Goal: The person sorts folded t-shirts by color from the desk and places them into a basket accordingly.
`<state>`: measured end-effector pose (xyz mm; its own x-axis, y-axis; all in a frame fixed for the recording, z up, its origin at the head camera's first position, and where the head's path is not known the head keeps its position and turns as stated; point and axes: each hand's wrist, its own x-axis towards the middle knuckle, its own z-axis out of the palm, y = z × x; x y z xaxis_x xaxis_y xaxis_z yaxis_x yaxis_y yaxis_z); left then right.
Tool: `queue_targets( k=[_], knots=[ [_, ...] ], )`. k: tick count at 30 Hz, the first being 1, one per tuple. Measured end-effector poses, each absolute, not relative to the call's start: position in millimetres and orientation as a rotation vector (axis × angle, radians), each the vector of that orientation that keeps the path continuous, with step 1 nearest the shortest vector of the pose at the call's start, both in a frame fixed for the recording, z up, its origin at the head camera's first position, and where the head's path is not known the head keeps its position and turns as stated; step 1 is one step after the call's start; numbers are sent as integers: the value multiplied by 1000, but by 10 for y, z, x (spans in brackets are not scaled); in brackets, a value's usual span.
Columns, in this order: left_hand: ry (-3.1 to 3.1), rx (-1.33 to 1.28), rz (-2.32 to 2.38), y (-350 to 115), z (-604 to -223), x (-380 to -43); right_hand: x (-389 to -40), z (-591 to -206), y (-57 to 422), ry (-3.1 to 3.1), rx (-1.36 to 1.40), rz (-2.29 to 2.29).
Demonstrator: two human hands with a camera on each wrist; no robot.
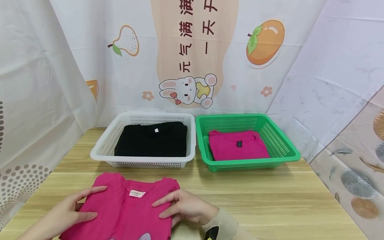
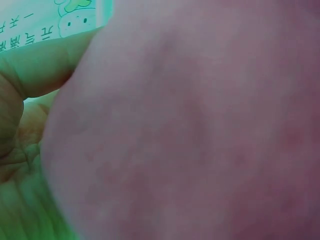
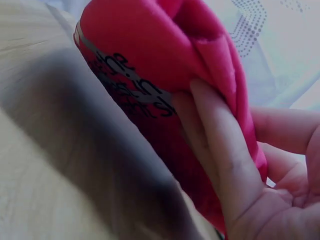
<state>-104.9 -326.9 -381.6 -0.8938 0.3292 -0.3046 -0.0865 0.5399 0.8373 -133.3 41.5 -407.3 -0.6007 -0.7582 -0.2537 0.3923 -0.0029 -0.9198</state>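
A folded pink shirt [image 1: 129, 213] with a white neck label [image 1: 137, 193] is in front of me, its collar toward the baskets. My left hand [image 1: 64, 211] grips its left side, thumb and one finger on the upper face. On the right side my right hand [image 1: 192, 206] holds the folded edge, with fingers on both faces of the cloth. Black lettering shows on the shirt's underside in the right wrist view, where the shirt [image 3: 150, 45] is tilted up over the table. Blurred pink cloth [image 2: 180, 130] fills most of the left wrist view and hides the left fingertips.
Behind the shirt stands a white basket [image 1: 141, 159] with a folded black garment [image 1: 153, 141] in it. To its right, a green basket [image 1: 255, 162] contains another folded pink garment [image 1: 240, 151]. Both baskets rest on the wooden table [image 1: 255, 196], near the printed curtain [image 1: 126, 83].
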Motion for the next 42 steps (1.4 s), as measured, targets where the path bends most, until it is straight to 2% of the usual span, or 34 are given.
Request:
queue_targets(
  k=[18, 26, 33, 38, 42],
  knots=[
    [2629, 404, 1169, -3110, -3631, -943, -1301, -3731, 603, 1474, -587, -1672],
    [2684, 316, 1144, -2956, -3356, -852, -1294, -3548, 727, 1513, -682, -1695],
    [2792, 457, 1230, -2826, -3261, -734, -1282, -3407, 862, 1559, -739, -1786],
    [2806, 434, 1311, -2705, -3165, -707, -1328, -3310, 1011, 1574, -810, -1815],
    [2750, 292, 1429, -2594, -3067, -709, -1367, -3223, 1177, 1588, -842, -1880]
  ],
)
